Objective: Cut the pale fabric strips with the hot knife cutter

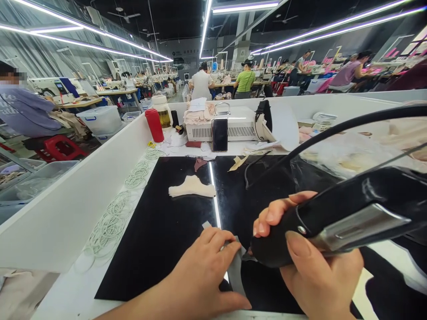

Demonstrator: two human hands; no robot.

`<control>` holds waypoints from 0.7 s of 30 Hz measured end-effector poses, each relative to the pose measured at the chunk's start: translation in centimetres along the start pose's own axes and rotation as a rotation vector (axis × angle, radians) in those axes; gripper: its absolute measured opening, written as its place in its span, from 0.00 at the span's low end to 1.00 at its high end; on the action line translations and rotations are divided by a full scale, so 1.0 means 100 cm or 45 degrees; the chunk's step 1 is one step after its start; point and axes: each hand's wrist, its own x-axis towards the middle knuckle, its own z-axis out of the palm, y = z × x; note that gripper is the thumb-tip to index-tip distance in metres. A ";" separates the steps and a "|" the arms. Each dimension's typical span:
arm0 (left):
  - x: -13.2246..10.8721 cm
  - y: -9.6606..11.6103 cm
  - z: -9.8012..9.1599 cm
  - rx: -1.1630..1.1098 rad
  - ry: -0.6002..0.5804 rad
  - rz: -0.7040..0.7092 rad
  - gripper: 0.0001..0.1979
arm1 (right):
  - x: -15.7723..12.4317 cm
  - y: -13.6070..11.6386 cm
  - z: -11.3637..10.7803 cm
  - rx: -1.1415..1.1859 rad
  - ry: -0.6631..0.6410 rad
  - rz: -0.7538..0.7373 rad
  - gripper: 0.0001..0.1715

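Observation:
My right hand (pixel 320 275) is wrapped around a black hand-held power tool (pixel 353 209) with a shiny metal lever along its side. The rounded end of the tool points left, close to a grey fabric strip (pixel 236 269) on the black work mat (pixel 150 235). Over that strip lies my left hand (pixel 207 266), its fingertips pressing down and its thumb stretched apart. Part of the strip is hidden under the hand. Farther back on the mat rests a small stack of cream cut fabric pieces (pixel 191 186).
A black cable (pixel 333 129) arches above the right side. Coiled pale green cords (pixel 110 222) line the left edge by a white side wall (pixel 66 222). Behind the mat stand a phone (pixel 219 134), a white vented box (pixel 196 132) and a red cup (pixel 154 126). People sit at sewing tables beyond.

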 end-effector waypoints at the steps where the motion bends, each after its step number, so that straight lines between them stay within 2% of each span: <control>1: 0.000 0.001 -0.002 0.004 -0.022 -0.014 0.42 | 0.000 -0.001 0.000 0.014 -0.003 0.002 0.15; 7: -0.002 0.007 -0.008 0.018 -0.047 -0.021 0.44 | -0.008 -0.005 0.000 0.058 -0.046 0.028 0.20; 14: -0.001 0.003 -0.004 0.013 -0.012 0.000 0.45 | -0.011 -0.008 0.000 0.034 -0.035 0.050 0.18; 21: 0.000 0.004 -0.006 0.047 -0.021 0.029 0.44 | -0.017 -0.023 -0.002 0.041 0.003 0.185 0.24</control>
